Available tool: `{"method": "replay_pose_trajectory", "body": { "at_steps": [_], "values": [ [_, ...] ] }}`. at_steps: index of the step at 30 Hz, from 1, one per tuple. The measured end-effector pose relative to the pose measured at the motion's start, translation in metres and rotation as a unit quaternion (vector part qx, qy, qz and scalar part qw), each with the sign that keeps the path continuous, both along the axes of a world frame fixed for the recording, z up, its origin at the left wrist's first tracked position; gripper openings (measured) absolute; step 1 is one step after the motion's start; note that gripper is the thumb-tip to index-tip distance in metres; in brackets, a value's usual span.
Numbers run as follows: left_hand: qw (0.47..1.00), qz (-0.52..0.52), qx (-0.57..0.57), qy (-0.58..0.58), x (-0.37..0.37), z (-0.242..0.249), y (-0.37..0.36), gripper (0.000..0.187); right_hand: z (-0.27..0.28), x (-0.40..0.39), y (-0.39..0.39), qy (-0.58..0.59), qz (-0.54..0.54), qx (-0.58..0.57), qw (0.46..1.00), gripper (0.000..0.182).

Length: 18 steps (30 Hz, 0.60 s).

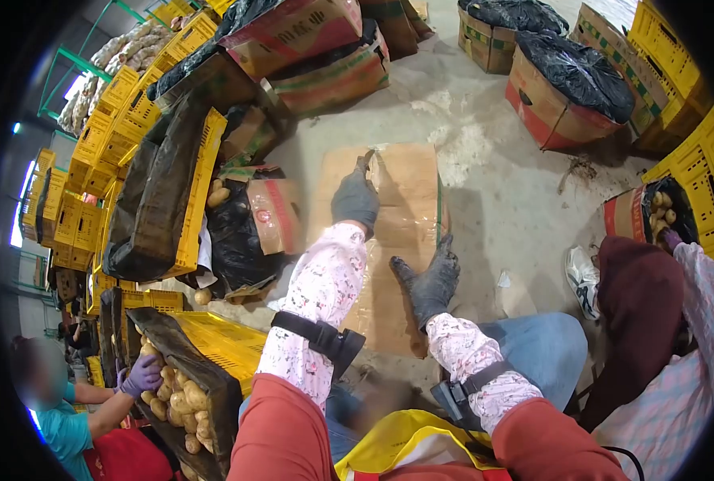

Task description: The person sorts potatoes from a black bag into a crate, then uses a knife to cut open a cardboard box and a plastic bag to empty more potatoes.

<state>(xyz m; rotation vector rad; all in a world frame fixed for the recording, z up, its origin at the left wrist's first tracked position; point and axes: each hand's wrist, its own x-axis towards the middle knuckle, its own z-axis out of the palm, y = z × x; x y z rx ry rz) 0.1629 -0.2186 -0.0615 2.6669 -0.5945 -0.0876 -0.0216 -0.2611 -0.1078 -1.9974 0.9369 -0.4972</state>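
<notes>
A brown cardboard box (pixel 397 321) with closed flaps lies on the floor in front of me, clear tape shining along its top. My left hand (pixel 357 199), in a dark grey glove, rests on the far part of the box with a finger stretched toward its far edge. Nothing shows in that hand, though its underside is hidden. Nearer to me, my right hand (pixel 430 279), gloved alike, lies at the box's right edge with thumb and fingers spread. Both forearms wear floral sleeves with black straps.
Cartons lined with black plastic (pixel 569 84) stand at the far right. More cartons (pixel 325 80) are stacked at the far left. Yellow crates (pixel 92 172) line the left side. One co-worker's purple glove (pixel 142 375) touches potatoes (pixel 182 405); another person (pixel 641 297) sits at the right.
</notes>
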Motion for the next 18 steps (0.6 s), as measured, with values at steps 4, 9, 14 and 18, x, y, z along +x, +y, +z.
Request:
{"method": "replay_pose_trajectory", "body": {
  "at_steps": [4,9,14,18],
  "values": [
    [0.996,0.029,0.078,-0.017,-0.003,-0.004,-0.014,0.052,-0.005,-0.001,0.000,-0.009,0.002,0.008,1.000,0.099],
    [0.990,0.024,0.134,-0.022,-0.019,-0.007,-0.015,0.058,-0.019,-0.002,0.005,-0.005,-0.030,-0.010,1.000,0.098],
    [0.988,0.017,0.152,0.003,-0.076,-0.010,0.029,0.054,-0.009,-0.005,0.005,-0.007,-0.033,0.018,0.999,0.097],
    [0.997,-0.026,0.070,0.021,-0.144,0.012,0.082,0.063,-0.024,-0.002,0.005,-0.010,-0.044,0.018,0.999,0.098]
  ]
}}
